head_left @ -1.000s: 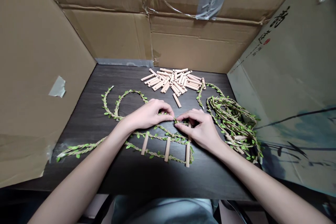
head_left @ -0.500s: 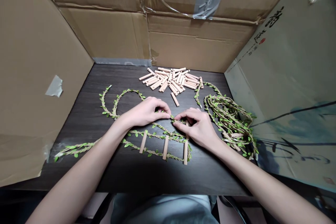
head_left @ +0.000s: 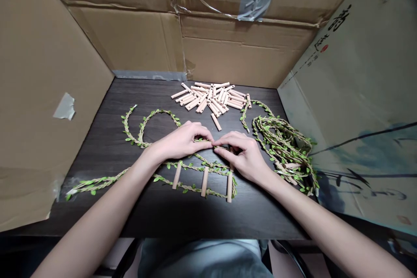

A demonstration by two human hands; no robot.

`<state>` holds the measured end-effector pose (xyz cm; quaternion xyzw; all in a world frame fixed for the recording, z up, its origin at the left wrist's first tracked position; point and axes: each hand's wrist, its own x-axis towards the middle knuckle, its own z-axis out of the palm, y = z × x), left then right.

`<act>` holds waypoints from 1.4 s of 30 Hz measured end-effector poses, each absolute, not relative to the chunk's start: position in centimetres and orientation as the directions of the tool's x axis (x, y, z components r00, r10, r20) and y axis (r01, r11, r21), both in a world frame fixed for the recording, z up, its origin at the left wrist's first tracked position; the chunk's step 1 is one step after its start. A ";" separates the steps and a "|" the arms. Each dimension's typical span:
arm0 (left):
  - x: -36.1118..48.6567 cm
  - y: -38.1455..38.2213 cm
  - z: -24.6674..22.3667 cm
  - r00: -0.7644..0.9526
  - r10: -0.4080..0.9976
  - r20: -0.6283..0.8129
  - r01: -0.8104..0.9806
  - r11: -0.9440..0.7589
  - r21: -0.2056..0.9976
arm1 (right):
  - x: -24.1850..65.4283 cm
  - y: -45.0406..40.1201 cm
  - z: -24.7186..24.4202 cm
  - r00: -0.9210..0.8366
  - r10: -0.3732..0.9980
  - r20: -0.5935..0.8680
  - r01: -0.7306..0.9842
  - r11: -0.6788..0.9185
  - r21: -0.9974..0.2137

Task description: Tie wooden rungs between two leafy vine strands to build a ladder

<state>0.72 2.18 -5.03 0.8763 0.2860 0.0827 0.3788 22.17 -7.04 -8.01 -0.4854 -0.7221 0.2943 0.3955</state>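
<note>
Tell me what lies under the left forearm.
Leafy twine runs beneath the left forearm from the outer side, and more shows past it, by the wooden rungs. The covered stretch is hidden, so whether these strands join, or anything else lies there, cannot be told.

Head view: 1 camera, worn on the head, aimed forward and down.
Tabletop (head_left: 182,217): viewed from above, at close range.
Rear cardboard wall (head_left: 130,43): faced beyond the tabletop, cropped at top.

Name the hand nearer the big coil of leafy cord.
Right. The right hand is just left of the coil; the left hand lies farther left, beyond the right one.
</note>
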 end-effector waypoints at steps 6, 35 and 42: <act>0.7 2.3 -5.0 0.812 0.581 -0.053 0.405 -0.496 0.768 | 22.2 -7.0 -8.1 -0.203 0.936 0.287 0.456 0.350 -0.819; 0.7 2.5 -4.9 0.825 0.561 -0.074 0.412 -0.507 0.757 | 22.1 -7.3 -7.8 -0.230 0.919 0.319 0.492 0.393 -0.777; 0.5 2.7 -5.1 0.814 0.578 -0.053 0.392 -0.479 0.785 | 22.4 -7.3 -7.0 -0.280 0.932 0.231 0.606 0.358 -0.710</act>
